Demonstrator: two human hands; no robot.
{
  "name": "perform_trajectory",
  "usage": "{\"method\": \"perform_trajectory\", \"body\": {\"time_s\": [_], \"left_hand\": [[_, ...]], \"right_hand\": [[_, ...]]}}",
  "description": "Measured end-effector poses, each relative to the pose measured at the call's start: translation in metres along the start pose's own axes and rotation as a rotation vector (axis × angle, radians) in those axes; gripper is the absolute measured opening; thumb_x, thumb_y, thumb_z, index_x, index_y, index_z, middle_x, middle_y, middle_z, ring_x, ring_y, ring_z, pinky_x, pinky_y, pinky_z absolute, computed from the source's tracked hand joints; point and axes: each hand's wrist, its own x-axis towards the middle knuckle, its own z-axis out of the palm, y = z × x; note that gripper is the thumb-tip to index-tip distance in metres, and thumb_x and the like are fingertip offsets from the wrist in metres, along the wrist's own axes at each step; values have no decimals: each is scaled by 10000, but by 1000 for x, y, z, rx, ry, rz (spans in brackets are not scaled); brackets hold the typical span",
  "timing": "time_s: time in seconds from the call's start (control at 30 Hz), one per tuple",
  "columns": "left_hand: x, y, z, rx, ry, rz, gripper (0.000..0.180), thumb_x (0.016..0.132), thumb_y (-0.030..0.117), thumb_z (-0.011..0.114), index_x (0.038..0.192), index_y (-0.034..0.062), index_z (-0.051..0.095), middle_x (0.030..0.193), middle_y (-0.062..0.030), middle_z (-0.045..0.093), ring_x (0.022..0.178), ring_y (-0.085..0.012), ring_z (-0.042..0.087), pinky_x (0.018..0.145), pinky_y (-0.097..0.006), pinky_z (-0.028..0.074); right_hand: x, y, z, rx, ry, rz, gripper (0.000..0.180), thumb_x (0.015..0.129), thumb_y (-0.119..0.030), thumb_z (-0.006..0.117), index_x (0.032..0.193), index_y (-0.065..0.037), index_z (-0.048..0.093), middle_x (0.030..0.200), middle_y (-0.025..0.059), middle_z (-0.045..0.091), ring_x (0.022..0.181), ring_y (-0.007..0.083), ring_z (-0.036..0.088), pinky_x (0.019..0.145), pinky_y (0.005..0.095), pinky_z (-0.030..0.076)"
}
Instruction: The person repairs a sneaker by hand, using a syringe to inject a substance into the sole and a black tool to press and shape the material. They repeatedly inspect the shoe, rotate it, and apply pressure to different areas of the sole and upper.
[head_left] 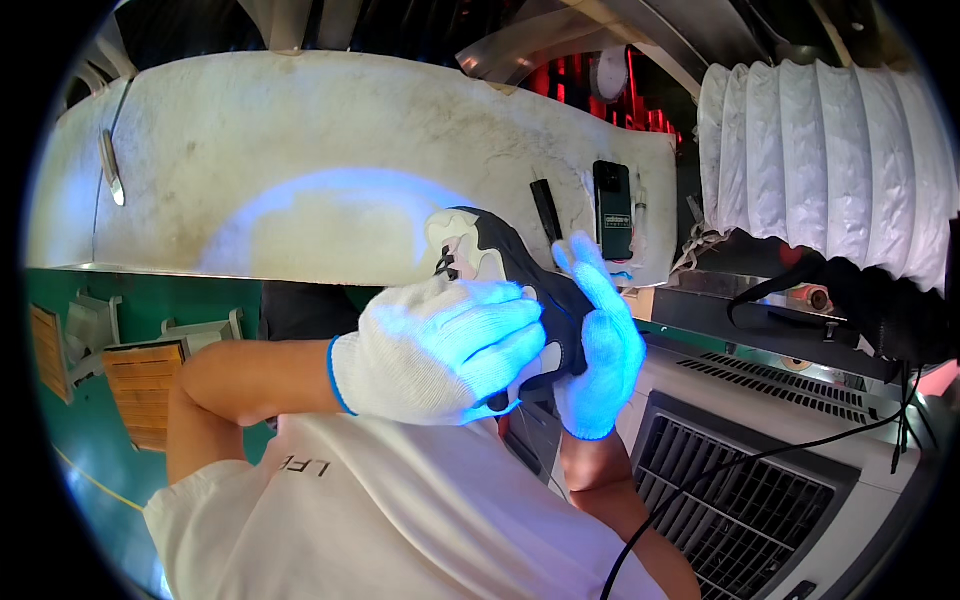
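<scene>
White tee [400,490] nearest cam; L hand [445,345] fingers bent round b/w shoe [545,285], R hand [605,345] fingers near-straight against it.

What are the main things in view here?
Shoe: 1, black and white, between hands
Worktable: 1, cream, across upper view
Phone: 1, dark, table's right end
Slim tool: 1, black, left of phone
Slender item: 1, pale, right of phone
Knife: 1, silver blade, table's left end
Ribbed duct: 1, white, upper right
Vented machine: 1, grey, lower right
Slatted wooden tops: 2, brown, lower left
Left hand: 1, white glove, on shoe
Right hand: 1, white glove, against shoe
</scene>
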Motion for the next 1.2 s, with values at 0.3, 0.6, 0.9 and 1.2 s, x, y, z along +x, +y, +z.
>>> {"method": "perform_trajectory", "body": {"time_s": [0.3, 0.6, 0.9, 1.2], "left_hand": [[26, -48, -49, -338, -166, 66, 686, 694, 318, 1036, 1283, 90, 769, 1370, -200, 737, 1237, -427, 716, 1019, -493, 608], [-52, 7, -82, -262, -175, -401, 1282, 756, 141, 979, 1790, 66, 225, 1824, -341, 172, 1695, -522, 219, 1315, -531, 345], [-40, 11, -110, -29, -406, -522, 1244, 722, -51, 865, 1783, 104, 235, 1729, -307, 315, 1623, -537, 329, 1285, -511, 386], [-27, -5, -96, -120, -312, -698, 1366, 609, 217, 1017, 1764, 112, 295, 1673, -200, 418, 1548, -396, 462, 1290, -485, 398]], "right_hand": [[-24, 21, 46, -81, 153, -472, 771, 1151, -496, 599, 1637, 87, 461, 1715, 308, 433, 1555, 447, 497, 1287, 578, 408], [62, 116, 19, -757, 330, -218, 853, 963, -435, 829, 1629, -14, 503, 1618, 269, 561, 1408, 458, 599, 1180, 559, 475], [82, 163, -2, -810, 57, -67, 524, 970, -477, 751, 1309, -78, 751, 1127, 239, 750, 1078, 478, 718, 951, 558, 568], [82, 54, 67, 1253, 97, 205, 281, 1090, -327, 734, 958, -97, 643, 794, 29, 663, 722, 223, 661, 670, 411, 544]]}}
